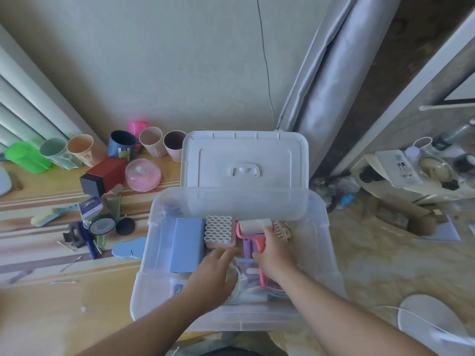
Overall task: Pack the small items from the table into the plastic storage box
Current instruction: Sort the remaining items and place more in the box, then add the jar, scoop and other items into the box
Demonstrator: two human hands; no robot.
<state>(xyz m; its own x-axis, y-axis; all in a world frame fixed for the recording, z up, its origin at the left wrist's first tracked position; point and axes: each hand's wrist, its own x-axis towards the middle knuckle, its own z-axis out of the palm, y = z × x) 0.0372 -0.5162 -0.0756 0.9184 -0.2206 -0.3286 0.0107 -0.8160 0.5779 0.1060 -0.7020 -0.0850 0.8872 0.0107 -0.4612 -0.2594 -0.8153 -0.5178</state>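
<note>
While arranging items inside storage box [231, 317] at worktop's [38, 304] right edge: right hand [273, 253] gripping pink lint roller [254, 232], left hand [213, 268] spread flat. Next, fetching cups [151, 141] from far edge.

Six cups [151, 141], one green jug [27, 156], one storage box [321, 242], one lid [244, 160], two hands [214, 272].

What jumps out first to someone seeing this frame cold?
Both hands are down inside the clear plastic storage box at centre: the right hand grips a pink lint roller, the left hand rests flat on the contents beside a blue box. The white lid lies just behind. A row of coloured cups and clutter remains on the table at left.
</note>
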